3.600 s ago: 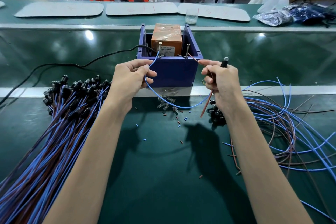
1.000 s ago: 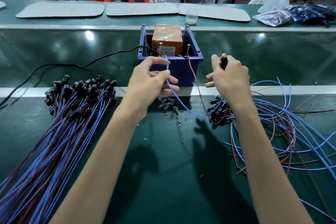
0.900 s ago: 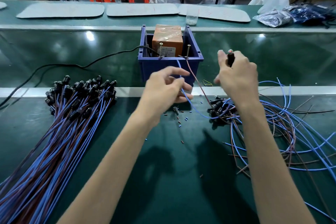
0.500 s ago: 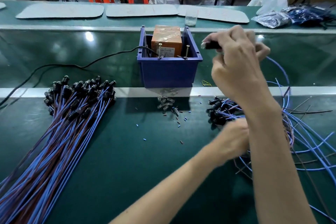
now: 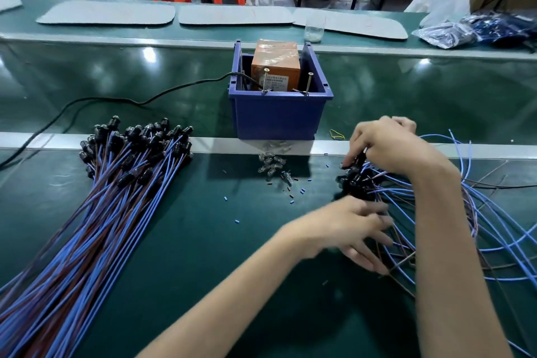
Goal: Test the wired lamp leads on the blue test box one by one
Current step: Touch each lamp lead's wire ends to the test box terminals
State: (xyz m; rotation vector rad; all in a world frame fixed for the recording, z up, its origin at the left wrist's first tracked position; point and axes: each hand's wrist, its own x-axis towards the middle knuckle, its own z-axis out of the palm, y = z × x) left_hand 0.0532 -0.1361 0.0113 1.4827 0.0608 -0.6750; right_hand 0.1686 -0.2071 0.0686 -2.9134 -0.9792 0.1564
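Rightward, a lamp head [image 5: 358, 159] angled down-left is pinched by the right hand [image 5: 389, 144]; tangled leads [image 5: 491, 221] are touched by the spread left hand [image 5: 345, 227].

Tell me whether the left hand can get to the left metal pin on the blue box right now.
Probably yes. The left hand is at the loose leads on the right, and only a scatter of small bits lies between it and the blue box; the left pin stands uncovered.

right hand [image 5: 389, 142]: lowered onto loose leads [image 5: 494, 229] | left hand [image 5: 348, 229]: crossed over onto them
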